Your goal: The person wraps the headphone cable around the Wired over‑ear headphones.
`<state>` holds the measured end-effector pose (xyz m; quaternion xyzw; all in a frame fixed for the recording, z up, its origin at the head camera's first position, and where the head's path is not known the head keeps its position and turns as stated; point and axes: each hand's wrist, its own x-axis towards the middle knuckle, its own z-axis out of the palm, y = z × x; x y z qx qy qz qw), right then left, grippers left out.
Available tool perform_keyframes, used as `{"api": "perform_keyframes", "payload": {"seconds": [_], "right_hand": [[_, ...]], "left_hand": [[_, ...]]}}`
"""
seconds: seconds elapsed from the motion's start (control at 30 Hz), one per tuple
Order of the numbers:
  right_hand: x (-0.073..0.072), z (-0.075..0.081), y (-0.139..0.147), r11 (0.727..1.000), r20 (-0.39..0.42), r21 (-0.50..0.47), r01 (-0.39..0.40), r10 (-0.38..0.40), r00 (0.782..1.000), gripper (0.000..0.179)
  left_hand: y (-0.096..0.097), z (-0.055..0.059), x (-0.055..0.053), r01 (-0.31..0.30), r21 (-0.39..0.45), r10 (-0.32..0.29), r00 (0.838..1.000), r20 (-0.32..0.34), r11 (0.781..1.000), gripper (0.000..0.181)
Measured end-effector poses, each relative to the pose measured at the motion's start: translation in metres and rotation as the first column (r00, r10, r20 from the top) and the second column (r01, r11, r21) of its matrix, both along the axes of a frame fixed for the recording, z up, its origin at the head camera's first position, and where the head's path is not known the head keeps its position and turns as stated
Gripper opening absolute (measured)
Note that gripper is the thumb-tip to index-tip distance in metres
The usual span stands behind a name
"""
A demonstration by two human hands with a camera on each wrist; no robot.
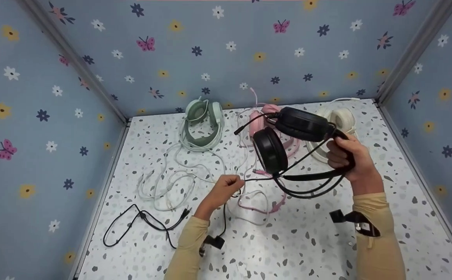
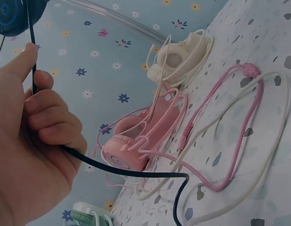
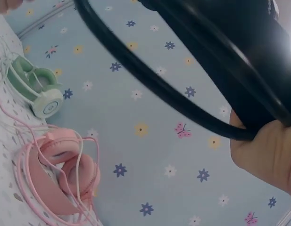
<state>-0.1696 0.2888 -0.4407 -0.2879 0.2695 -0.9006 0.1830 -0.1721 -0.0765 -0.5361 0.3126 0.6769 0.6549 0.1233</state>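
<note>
In the head view, the right hand (image 1: 352, 159) grasps the curved headband (image 1: 315, 175) of a black headset (image 1: 270, 151), held up above the speckled white desk (image 1: 288, 241); its rounded cups (image 1: 301, 124) look smooth, its mic (image 1: 240, 131) slender. The left hand (image 1: 222, 190) pinches a thin black cord (image 1: 259, 179). Beyond lie a green headset (image 1: 200, 142), a pink headset (image 1: 256, 123) and a cream headset (image 1: 342, 118), before a flower-printed wall (image 1: 241, 23). In the left wrist view, that grip curls round the rubbery-looking cord, which bends sharply below; a thicker pink cable (image 2: 237, 155) loops nearby. In the right wrist view, a tubular black bow (image 3: 150, 84) arcs beside the broad band, the right grip clasped there.
</note>
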Motion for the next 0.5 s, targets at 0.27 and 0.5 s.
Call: {"api": "perform_keyframes", "payload": {"seconds": [0.27,0.5], "right_hand": [[-0.007,-0.012,-0.012,0.972,-0.033,0.069,-0.223,0.226,0.974,0.029],[-0.016,-0.007,-0.022,0.922,-0.084,0.218,-0.320,0.344,0.935,0.027]], "left_hand": [[0.010,-0.007,-0.023,0.133,-0.108,-0.125,0.990,0.071,0.985,0.035],[0.018,0.004,-0.058,0.238,-0.280,-0.235,0.971,0.044,0.930,0.030]]}}
